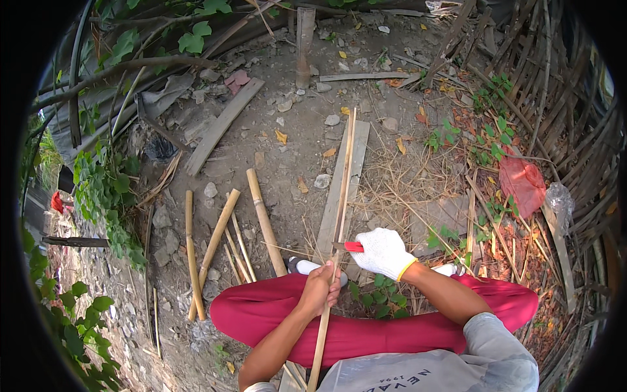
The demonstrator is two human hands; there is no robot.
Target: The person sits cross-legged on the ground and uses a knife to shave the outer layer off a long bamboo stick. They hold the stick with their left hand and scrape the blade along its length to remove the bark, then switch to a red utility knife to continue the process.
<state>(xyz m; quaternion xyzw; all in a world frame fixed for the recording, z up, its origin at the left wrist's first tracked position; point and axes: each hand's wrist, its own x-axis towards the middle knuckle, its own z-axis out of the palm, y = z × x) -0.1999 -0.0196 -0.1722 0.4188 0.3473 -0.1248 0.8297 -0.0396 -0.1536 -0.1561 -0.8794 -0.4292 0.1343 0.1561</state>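
My bare left hand is wrapped round a long bamboo strip that runs from beside my body out over the ground. Beyond my hands the strip shows as two thin lengths side by side, with a narrow gap between them. In a white knit glove with a yellow cuff, my right hand grips a knife by its red handle. Its short dark blade lies across the strip, just ahead of my left fingers. Whether the blade is in the bamboo or only against it, I cannot tell.
Several bamboo poles lean or lie to my left. Under the strip's far part is a wooden plank; another plank lies farther left. Dry shavings, a red plastic bag and stacked sticks are on the right.
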